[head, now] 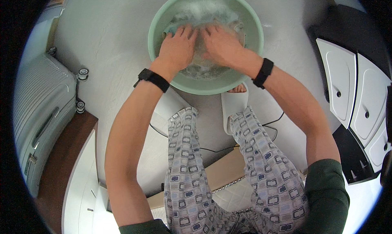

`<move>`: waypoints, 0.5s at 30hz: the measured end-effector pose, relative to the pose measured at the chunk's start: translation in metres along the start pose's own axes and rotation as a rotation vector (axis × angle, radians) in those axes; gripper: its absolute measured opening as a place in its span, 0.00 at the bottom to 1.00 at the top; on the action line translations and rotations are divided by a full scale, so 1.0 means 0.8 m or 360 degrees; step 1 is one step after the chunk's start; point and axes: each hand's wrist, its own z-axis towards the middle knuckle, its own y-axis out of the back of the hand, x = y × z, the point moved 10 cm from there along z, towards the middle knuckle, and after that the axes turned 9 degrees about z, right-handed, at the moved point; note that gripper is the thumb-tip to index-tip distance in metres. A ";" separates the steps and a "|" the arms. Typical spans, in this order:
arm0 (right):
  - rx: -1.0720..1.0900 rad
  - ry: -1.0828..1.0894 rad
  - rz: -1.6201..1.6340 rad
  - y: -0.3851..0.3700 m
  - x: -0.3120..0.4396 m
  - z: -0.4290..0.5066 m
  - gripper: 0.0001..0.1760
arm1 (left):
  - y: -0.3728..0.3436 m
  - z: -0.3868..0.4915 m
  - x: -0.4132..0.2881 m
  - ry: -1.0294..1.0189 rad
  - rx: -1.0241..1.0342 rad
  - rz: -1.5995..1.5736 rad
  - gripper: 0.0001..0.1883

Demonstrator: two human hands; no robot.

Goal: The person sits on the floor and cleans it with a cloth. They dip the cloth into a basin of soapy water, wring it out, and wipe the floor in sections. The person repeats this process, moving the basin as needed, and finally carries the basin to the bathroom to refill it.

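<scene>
A pale green plastic basin stands on the floor in front of my feet, with foamy water inside. Wet fabric lies in the water, partly covered by suds. Both hands reach down into the basin side by side. My left hand, fingers spread, is over the left part of the fabric near a light blue patch. Slightly blurred, my right hand bends down at the middle and right of it. The fingertips are hard to make out, so whether either hand grips the fabric is unclear.
A silver hard-shell suitcase with wheels is at the left. White drawer fronts of a black cabinet stand at the right. A thin black cable runs across the floor behind my white slippers.
</scene>
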 end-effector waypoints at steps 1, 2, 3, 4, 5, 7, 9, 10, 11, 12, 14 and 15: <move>-0.0078 0.0011 -0.0003 -0.003 0.005 -0.002 0.36 | -0.007 0.000 -0.002 -0.0035 0.0021 0.0104 0.28; -0.0070 -0.0015 -0.0024 -0.012 0.004 -0.005 0.35 | -0.018 0.002 -0.002 -0.0068 0.0105 0.0208 0.30; -0.0003 -0.0049 -0.0074 -0.024 0.002 -0.005 0.34 | -0.018 0.006 0.002 -0.0035 0.0070 0.0341 0.31; 0.0013 -0.0083 -0.0093 -0.030 -0.005 -0.001 0.33 | -0.022 0.010 0.005 -0.0001 0.0100 0.0473 0.33; 0.0091 -0.0127 -0.0139 -0.039 -0.013 0.003 0.33 | -0.028 0.013 0.008 0.0020 0.0191 0.0607 0.34; 0.0166 -0.0157 -0.0239 -0.048 -0.022 0.011 0.31 | -0.028 0.020 0.004 0.0040 0.0306 0.0723 0.34; 0.0176 -0.0146 -0.0354 -0.048 -0.025 0.018 0.30 | -0.026 0.025 -0.003 0.0002 0.0451 0.0734 0.32; 0.0158 -0.0152 -0.0310 -0.044 -0.027 0.022 0.28 | -0.022 0.027 -0.007 -0.0037 0.0506 0.0689 0.31; 0.0149 -0.0164 -0.0267 -0.039 -0.029 0.025 0.26 | -0.018 0.027 -0.010 -0.0079 0.0561 0.0646 0.30; 0.0186 -0.0185 -0.0202 -0.036 -0.030 0.025 0.23 | -0.009 0.026 -0.010 -0.0073 0.0529 0.0555 0.30; 0.0454 -0.0115 -0.0050 -0.038 -0.029 0.024 0.20 | 0.010 0.022 -0.009 -0.0060 0.0440 0.0402 0.30; 0.0611 -0.0108 0.0015 -0.037 -0.030 0.020 0.18 | 0.020 0.016 -0.010 -0.0055 0.0373 0.0273 0.31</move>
